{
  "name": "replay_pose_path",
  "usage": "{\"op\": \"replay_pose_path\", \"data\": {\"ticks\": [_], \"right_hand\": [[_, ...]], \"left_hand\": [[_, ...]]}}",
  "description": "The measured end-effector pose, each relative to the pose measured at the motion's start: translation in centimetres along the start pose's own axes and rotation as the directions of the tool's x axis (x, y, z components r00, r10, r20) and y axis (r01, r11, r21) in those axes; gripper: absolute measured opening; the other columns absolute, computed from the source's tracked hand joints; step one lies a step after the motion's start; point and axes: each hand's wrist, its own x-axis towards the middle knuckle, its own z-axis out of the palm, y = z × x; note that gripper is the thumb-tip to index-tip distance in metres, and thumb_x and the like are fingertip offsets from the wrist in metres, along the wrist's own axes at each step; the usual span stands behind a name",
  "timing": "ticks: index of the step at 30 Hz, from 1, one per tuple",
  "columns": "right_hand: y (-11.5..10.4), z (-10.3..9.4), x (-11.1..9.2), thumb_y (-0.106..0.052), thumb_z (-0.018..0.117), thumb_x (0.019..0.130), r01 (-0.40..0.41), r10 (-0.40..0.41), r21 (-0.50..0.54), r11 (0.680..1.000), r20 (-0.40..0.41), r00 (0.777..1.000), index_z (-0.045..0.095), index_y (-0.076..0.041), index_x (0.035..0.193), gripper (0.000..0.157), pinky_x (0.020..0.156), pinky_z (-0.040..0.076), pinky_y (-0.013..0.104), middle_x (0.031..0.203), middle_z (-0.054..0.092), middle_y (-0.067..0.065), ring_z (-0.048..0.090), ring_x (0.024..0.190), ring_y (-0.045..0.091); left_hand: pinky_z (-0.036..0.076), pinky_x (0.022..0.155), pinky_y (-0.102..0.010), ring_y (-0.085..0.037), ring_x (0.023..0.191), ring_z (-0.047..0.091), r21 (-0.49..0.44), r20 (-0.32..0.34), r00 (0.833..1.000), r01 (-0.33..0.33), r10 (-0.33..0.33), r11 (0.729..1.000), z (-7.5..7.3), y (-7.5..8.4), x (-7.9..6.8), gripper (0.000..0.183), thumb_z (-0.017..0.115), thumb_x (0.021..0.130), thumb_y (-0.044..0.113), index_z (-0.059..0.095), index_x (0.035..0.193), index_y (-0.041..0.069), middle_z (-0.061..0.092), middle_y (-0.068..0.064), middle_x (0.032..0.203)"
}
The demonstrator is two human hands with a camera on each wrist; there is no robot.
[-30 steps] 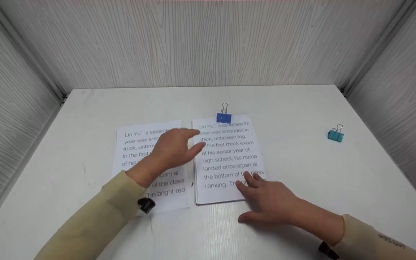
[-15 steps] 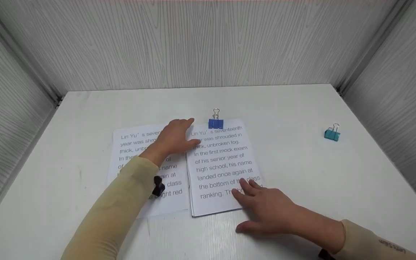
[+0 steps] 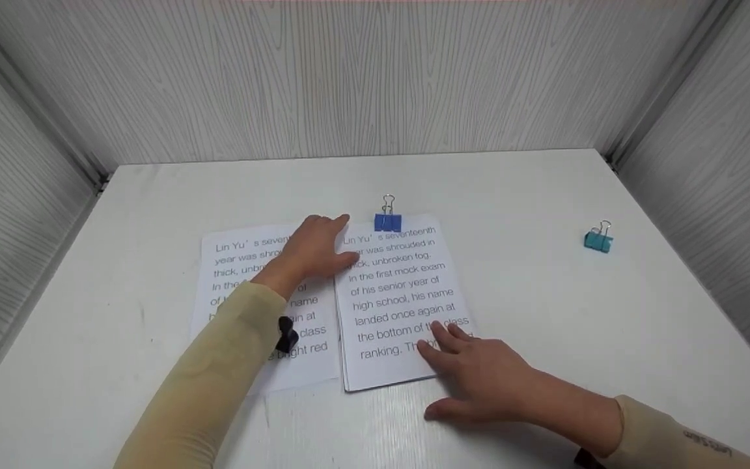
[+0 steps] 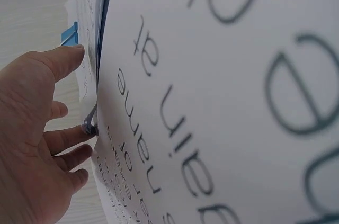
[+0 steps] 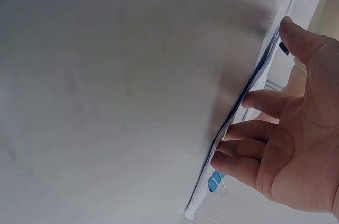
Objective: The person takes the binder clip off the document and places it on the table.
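Observation:
A paper stack (image 3: 401, 293) with large print lies flat, a blue binder clip (image 3: 388, 222) clipped on its top edge. Another printed sheet (image 3: 313, 361) lies directly to its left, the inner edges meeting. My left hand (image 3: 316, 247) lies across the upper part of this seam, thumb and index finger extended over the stack's upper left edge and palm over the left sheet. At the stack's lower right corner, my right hand (image 3: 489, 378) rests its fingertips on the paper, thumb spread towards the table. In the right wrist view the fingers (image 5: 259, 102) reach along the pages' edge.
A teal binder clip (image 3: 598, 241) stands by itself on the right of the white table (image 3: 531, 195). Wood-grain panels (image 3: 349, 78) enclose the back and both sides.
My left hand has moved forward and spread its fingers at the stack's upper edge. The clipped stack has come closer to the left sheet, narrowing the gap. My right hand stays at the lower corner.

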Motion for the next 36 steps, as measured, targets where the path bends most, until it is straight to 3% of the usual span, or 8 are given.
{"op": "replay_pose_path", "data": {"ticks": [4, 6, 11, 17, 20, 23, 27, 36], "right_hand": [[0.0, 0.0, 0.0, -0.08, 0.048, 0.08, 0.001, -0.001, 0.001, 1.0, -0.002, 1.0, 0.044, -0.02, 0.148, 0.091, 0.088, 0.052, 0.046, 0.153, 0.036, 0.014, 0.037, 0.137, 0.037], [0.0, 0.0, 0.0, -0.08, 0.047, 0.08, -0.003, 0.003, 0.003, 1.0, 0.005, 1.0, 0.043, -0.02, 0.149, 0.091, 0.087, 0.052, 0.046, 0.153, 0.035, 0.014, 0.036, 0.137, 0.037], [-0.1, 0.0, 0.0, -0.08, 0.048, 0.08, -0.005, 0.005, 0.013, 1.0, 0.011, 1.0, 0.043, -0.02, 0.149, 0.091, 0.088, 0.051, 0.048, 0.153, 0.035, 0.014, 0.037, 0.137, 0.038], [0.0, 0.0, -0.1, -0.079, 0.05, 0.08, -0.004, 0.004, 0.022, 1.0, -0.001, 1.0, 0.044, -0.019, 0.148, 0.091, 0.09, 0.05, 0.049, 0.153, 0.035, 0.015, 0.036, 0.137, 0.037], [0.1, 0.0, -0.1, -0.079, 0.049, 0.081, -0.001, 0.001, 0.019, 1.0, -0.001, 1.0, 0.043, -0.019, 0.148, 0.09, 0.089, 0.05, 0.049, 0.153, 0.035, 0.015, 0.036, 0.137, 0.037], [0.1, 0.0, -0.1, -0.079, 0.049, 0.081, 0.002, -0.002, 0.017, 1.0, 0.001, 1.0, 0.043, -0.02, 0.149, 0.09, 0.088, 0.05, 0.049, 0.153, 0.035, 0.015, 0.036, 0.137, 0.037], [0.1, 0.0, -0.1, -0.079, 0.048, 0.081, 0.001, -0.001, 0.017, 1.0, 0.002, 1.0, 0.043, -0.02, 0.149, 0.09, 0.09, 0.05, 0.048, 0.153, 0.035, 0.015, 0.036, 0.138, 0.036], [0.1, -0.2, -0.1, -0.079, 0.049, 0.081, 0.0, -0.001, 0.024, 1.0, 0.014, 1.0, 0.042, -0.019, 0.149, 0.091, 0.09, 0.05, 0.047, 0.153, 0.034, 0.015, 0.035, 0.138, 0.037]], "left_hand": [[0.024, 0.114, -0.045, -0.032, 0.139, 0.032, -0.106, 0.009, 1.0, 0.012, -0.011, 0.994, -0.1, 0.2, -0.1, 0.083, 0.064, 0.087, 0.05, 0.028, 0.155, 0.019, 0.039, -0.016, 0.149], [0.028, 0.112, -0.045, -0.032, 0.133, 0.039, -0.177, -0.007, 1.0, 0.004, -0.005, 0.984, -0.2, 0.2, -0.1, 0.081, 0.065, 0.087, 0.046, 0.028, 0.155, 0.021, 0.043, -0.015, 0.143], [0.038, 0.104, -0.038, -0.022, 0.114, 0.051, -0.35, -0.067, 0.997, -0.044, 0.021, 0.936, -0.2, 0.2, -0.4, 0.073, 0.067, 0.089, 0.034, 0.032, 0.153, 0.029, 0.051, -0.007, 0.131], [0.049, 0.088, -0.036, -0.017, 0.105, 0.058, -0.58, -0.044, 0.999, -0.037, 0.014, 0.814, -0.2, 0.3, -0.8, 0.061, 0.064, 0.093, 0.024, 0.04, 0.147, 0.04, 0.055, 0.002, 0.136], [0.052, 0.081, -0.033, -0.016, 0.098, 0.062, -0.659, -0.016, 1.0, -0.019, 0.012, 0.752, -0.1, 0.2, -0.8, 0.056, 0.064, 0.093, 0.022, 0.046, 0.144, 0.037, 0.058, 0.002, 0.132], [0.053, 0.08, -0.032, -0.017, 0.098, 0.065, -0.706, 0.005, 1.0, -0.008, 0.017, 0.708, 0.1, 0.1, -0.6, 0.055, 0.065, 0.093, 0.02, 0.048, 0.145, 0.03, 0.057, -0.001, 0.133], [0.053, 0.084, -0.031, -0.017, 0.102, 0.064, -0.716, 0.012, 1.0, -0.002, 0.015, 0.698, 0.6, 0.0, -0.3, 0.057, 0.065, 0.093, 0.018, 0.046, 0.147, 0.023, 0.054, -0.003, 0.138], [0.033, 0.109, -0.032, -0.012, 0.127, 0.048, -0.706, -0.031, 1.0, -0.017, -0.006, 0.708, 1.2, 0.2, -0.1, 0.055, 0.06, 0.095, 0.013, 0.045, 0.147, 0.022, 0.048, 0.005, 0.145]]}}
